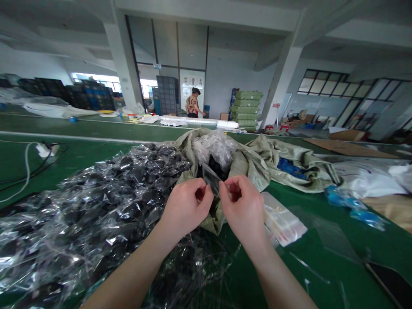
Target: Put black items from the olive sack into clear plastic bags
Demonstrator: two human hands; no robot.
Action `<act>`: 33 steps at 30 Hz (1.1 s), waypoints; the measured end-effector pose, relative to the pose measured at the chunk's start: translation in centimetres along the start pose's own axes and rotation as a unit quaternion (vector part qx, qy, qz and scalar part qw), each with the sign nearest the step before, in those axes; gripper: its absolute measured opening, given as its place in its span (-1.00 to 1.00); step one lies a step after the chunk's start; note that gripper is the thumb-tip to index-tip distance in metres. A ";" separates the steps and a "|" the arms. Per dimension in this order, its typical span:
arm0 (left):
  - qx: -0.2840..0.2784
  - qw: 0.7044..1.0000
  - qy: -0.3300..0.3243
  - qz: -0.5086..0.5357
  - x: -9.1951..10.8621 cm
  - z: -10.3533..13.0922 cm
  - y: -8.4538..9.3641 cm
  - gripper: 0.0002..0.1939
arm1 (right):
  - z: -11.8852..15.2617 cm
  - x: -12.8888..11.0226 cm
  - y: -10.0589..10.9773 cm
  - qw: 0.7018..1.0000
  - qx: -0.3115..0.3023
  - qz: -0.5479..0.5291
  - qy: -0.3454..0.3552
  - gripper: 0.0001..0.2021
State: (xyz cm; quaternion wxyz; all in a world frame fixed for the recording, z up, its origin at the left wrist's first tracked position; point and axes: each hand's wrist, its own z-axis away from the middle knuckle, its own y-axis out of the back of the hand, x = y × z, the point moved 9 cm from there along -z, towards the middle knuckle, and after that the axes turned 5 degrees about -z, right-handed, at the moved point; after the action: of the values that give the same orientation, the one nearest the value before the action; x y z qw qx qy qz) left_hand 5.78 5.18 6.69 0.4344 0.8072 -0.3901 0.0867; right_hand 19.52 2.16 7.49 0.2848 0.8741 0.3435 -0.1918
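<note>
And there they were, both hands up in the middle, fingertips nearly meeting! The left hand [186,204] had thumb and forefinger pinched on one side of a small clear bag [210,176], and the right hand [243,204] pinched the other side, its remaining fingers curled in. The bag stood up between them, right in front of the open mouth of a green woven sack [252,167], where black items [214,164] showed beneath crumpled clear plastic [215,146]. Over on the left, what a heap: a great glossy pile of wrapped black pieces [106,206] spread across the green table [277,274]. Just beside the right hand lay a stack of flat clear bags [283,219]; beyond it, a second woven sack [302,156] gaped around blue items [291,168], with blue wrapped pieces [354,208] nearby. A dark phone-like object [392,281] sat at the near right edge, and a person [193,104] stood in the background.
</note>
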 end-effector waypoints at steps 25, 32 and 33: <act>0.009 0.995 -0.013 -0.095 0.4 0.4 1.1 -0.69 | 0.1 0.5 -0.7 1.000 -0.013 -0.018 -0.021 -0.87; 0.033 0.995 -0.042 -0.080 1.8 1.2 2.3 -0.68 | 0.5 -1.0 0.6 1.000 0.012 -0.026 0.001 -0.87; 0.036 0.995 -0.047 -0.080 2.0 1.3 2.4 -0.68 | 0.5 -1.1 0.7 1.000 0.016 -0.026 0.004 -0.86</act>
State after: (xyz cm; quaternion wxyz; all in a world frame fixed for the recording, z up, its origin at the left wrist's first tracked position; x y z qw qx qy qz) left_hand 5.12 2.28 8.36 0.3919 0.8542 -0.3404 0.0279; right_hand 19.15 0.88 7.91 0.2644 0.8701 0.3644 -0.2007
